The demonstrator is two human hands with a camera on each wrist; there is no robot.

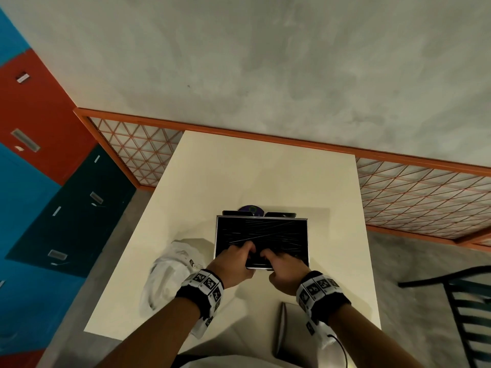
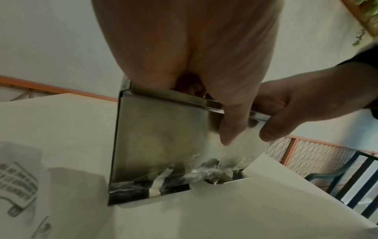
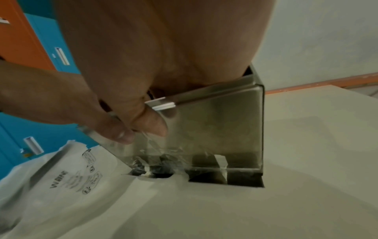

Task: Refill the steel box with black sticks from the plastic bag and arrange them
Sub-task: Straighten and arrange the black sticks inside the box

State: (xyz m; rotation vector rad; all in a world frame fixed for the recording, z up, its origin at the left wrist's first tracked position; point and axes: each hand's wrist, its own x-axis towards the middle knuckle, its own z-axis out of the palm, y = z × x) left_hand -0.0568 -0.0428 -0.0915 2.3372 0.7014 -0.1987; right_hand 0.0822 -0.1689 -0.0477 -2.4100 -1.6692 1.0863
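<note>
A: What lies farthest left?

B: Lockers [image 1: 34,166] in blue, orange and dark green fill the left edge. On the desk [image 1: 239,176], the crumpled white plastic bag [image 1: 170,274] with printed labels lies left of everything else, just beside the left wrist.

A: And the left hand?

B: The left hand [image 1: 233,264] is at the near rim of the steel box [image 1: 215,240]. Its grip is clamped on that near wall: fingers [image 1: 245,248] curl over the rim into the box, while the thumb [image 2: 231,127] presses flat on the shiny outer face, as the left wrist view shows.

A: Where does the box sit?

B: Near the middle of the desk, upright, its open top facing up. The black sticks [image 1: 263,235] lie inside, mostly lengthwise, with several crossing at slight angles. Clear plastic film [image 3: 163,160] shows crumpled at the foot of the box's near wall.

A: The right hand?

B: The right hand [image 1: 284,269] is just beside the left, its grip also clamped on the near wall: fingers hooked inside, thumb [image 3: 151,122] on the outside. The two thumbs nearly touch.

A: Anything behind or to the right?

B: Dark objects [image 1: 279,214] and something purple [image 1: 251,209] show just behind the box; I cannot tell what they are. A grey flat item [image 1: 289,330] lies on the near desk edge under the right forearm, and a dark slatted chair [image 1: 467,314] stands at far right.
</note>
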